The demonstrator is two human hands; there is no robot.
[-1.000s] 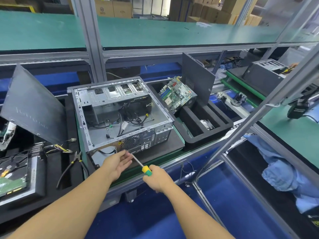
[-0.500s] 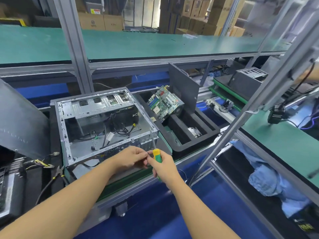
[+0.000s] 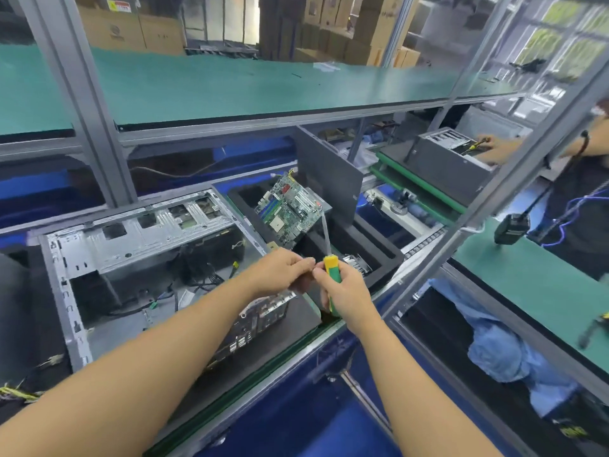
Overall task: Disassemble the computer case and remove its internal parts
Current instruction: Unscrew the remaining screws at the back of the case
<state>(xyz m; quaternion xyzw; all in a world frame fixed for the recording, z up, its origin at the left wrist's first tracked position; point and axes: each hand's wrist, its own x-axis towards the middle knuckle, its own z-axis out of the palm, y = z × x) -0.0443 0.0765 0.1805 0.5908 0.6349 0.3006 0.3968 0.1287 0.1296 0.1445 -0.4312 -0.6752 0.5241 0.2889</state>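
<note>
The open grey computer case (image 3: pixel 141 232) lies on its side at the left, with black cables (image 3: pixel 204 278) loose inside. In front of its rear corner, my right hand (image 3: pixel 346 291) grips a screwdriver (image 3: pixel 329 263) by its green and yellow handle, shaft pointing up. My left hand (image 3: pixel 280 272) has its fingers curled together, fingertips against the top of the handle; anything between them is hidden. A green motherboard (image 3: pixel 290 209) leans in the black foam tray (image 3: pixel 385 252) just behind my hands.
A dark side panel (image 3: pixel 326 179) stands upright in the tray. A slanted metal frame post (image 3: pixel 494 209) crosses the right side. Beyond it another person's hand (image 3: pixel 494 150) works on a second case (image 3: pixel 451 159). Blue cloth (image 3: pixel 504 351) lies below right.
The screwdriver has swung from pointing at the case's rear to upright, and both hands have risen together in front of the tray. My view has turned right.
</note>
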